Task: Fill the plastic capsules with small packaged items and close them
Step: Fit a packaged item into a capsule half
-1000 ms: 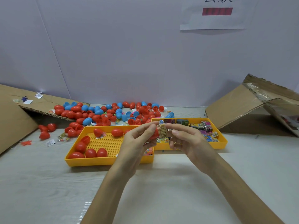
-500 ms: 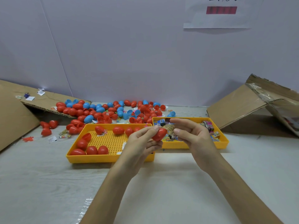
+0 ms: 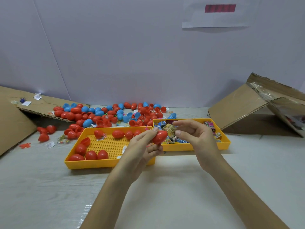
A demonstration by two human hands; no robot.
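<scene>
Red capsule [image 3: 159, 137] held in left grip [image 3: 142, 146], fingers curled round it, above where left tray [image 3: 74, 163] meets right tray [image 3: 226, 143]. Right grip [image 3: 196, 136] pinches packet [image 3: 170, 128] just beside capsule, over worktop [image 3: 165, 195].

A pale lilac wall [image 3: 115, 55], evenly lit, carries a white paper notice [image 3: 214, 19] with a red bar. Below the notice lies a pale counter [image 3: 165, 195]; an opened cardboard box [image 3: 239, 109] sits below-right of it, a cardboard sheet [image 3: 9, 123] far below-left.
</scene>
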